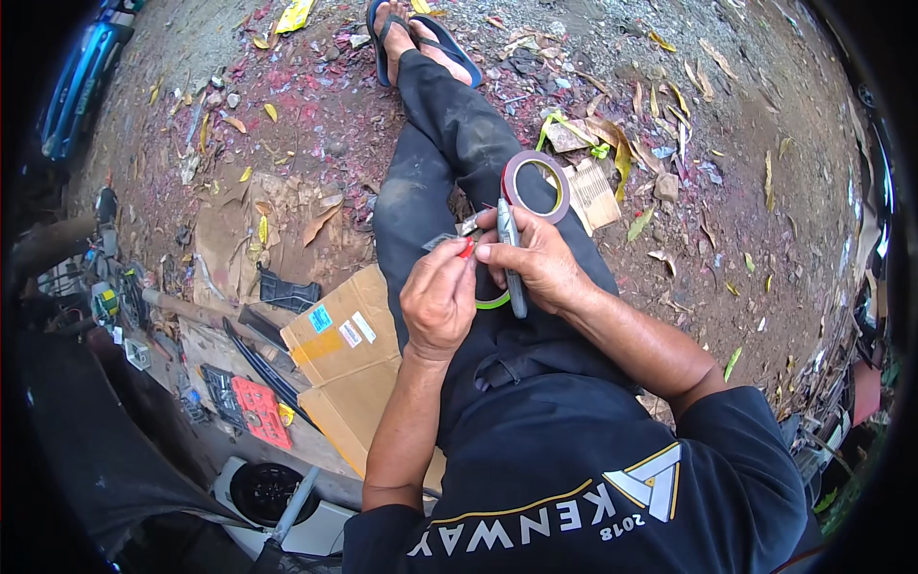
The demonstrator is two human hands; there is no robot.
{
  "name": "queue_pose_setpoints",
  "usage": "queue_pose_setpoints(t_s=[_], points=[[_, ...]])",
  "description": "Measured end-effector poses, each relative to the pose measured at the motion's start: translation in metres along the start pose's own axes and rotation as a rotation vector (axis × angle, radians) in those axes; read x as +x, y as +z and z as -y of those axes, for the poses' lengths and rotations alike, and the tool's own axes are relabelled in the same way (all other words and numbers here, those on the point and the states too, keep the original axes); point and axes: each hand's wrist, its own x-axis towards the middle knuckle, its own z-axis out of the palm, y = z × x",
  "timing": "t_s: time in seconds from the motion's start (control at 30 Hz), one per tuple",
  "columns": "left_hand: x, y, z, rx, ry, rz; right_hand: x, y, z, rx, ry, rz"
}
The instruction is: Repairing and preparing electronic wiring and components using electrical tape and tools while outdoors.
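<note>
Both my hands meet above my lap. My left hand (438, 304) is closed in a pinch on a small red piece (467, 249), with a bit of clear film beside its fingertips. My right hand (543, 263) is closed round a slim grey tool (513, 273) that looks like a box cutter, held nearly upright; its fingertips almost touch the left ones. Whether the right fingers also grip the red piece is hidden. A roll of red-edged tape (511, 182) rests on my thigh just beyond the right hand. Below the hands, a green-edged ring (493, 303) lies partly covered on my lap.
Flattened cardboard (349, 335) lies by my left side. Past it are a red tool case (260, 413), a black plastic part (287, 290) and long black strips (263, 368). Leaves and litter cover the dirt ground (688, 316). My crossed legs (430, 143) stretch ahead.
</note>
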Motion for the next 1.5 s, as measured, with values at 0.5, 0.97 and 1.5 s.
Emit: queue_pose_setpoints(t_s=[0.5, 0.97, 1.5], points=[[-0.014, -0.004, 0.007, -0.906, -0.657, -0.325, -0.041, -0.007, 0.009, 0.004, 0.318, 0.319], [-0.013, -0.012, -0.013, -0.304, -0.333, -0.051, -0.039, 0.001, 0.012, -0.028, 0.241, 0.435], [-0.01, -0.008, -0.027, -1.144, -0.888, -0.269, -0.049, -0.011, -0.005, -0.103, 0.168, 0.41]])
